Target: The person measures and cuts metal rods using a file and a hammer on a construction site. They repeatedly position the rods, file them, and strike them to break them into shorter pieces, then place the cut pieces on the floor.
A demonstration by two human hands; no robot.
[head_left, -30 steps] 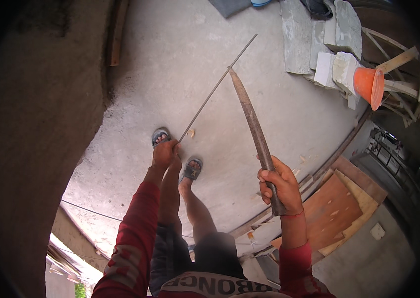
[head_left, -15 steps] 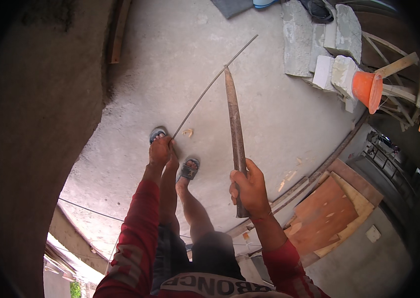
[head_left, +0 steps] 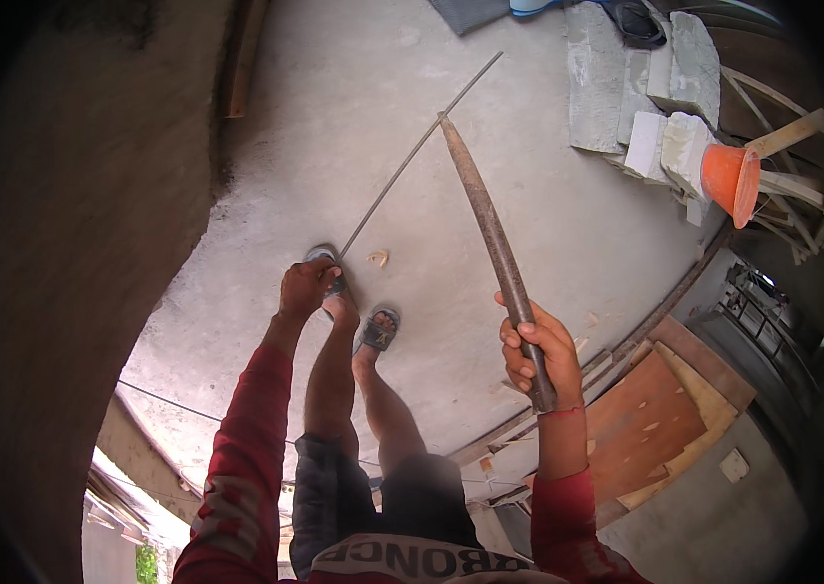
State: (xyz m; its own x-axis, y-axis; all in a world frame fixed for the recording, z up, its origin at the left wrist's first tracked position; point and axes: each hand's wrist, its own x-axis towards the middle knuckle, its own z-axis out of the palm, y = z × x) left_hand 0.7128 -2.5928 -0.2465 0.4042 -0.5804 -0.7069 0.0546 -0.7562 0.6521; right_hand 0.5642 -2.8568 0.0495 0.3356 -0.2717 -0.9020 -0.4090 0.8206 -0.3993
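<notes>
Thin rod (head_left: 393,183): left hand (head_left: 307,289), fingers grasping its end. Tapered bar (head_left: 492,222): right hand (head_left: 550,348), fingers wrapped round; best held steady.

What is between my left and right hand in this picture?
In the head view: beside the left hand, part of the left foot; then the right foot in a dark sandal; then grey floor up to the right hand.

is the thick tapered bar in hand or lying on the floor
In hand: the right hand is wrapped around the thick tapered bar near its blunt end.
</notes>
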